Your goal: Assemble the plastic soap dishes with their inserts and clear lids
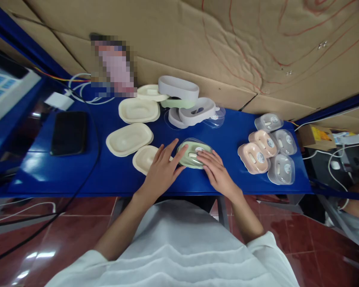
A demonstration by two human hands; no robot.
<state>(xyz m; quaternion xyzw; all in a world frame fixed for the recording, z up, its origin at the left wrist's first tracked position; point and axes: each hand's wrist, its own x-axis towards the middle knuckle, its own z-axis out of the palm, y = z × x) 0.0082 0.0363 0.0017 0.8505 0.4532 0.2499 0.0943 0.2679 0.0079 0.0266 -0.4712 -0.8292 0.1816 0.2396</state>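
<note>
A light green soap box (192,160) with a clear plastic lid and a round label lies on the blue table in front of me. My right hand (217,169) is on its right side, fingers over the lid and thumb at the near edge. My left hand (165,165) has its fingers spread, with the index fingertip at the left end of the box. Partly under my left hand is a cream oval dish (142,159). More cream dishes, one of them a shallow tray (129,139), lie beyond it to the left.
Grey oval rings (178,87) and clear lids (217,118) are piled at the back. Several lidded boxes, peach (254,158) and grey (281,169), stand at the right. A black phone-like slab (68,133), cables and a white adapter (60,101) lie at the left. Cardboard (173,44) lines the back.
</note>
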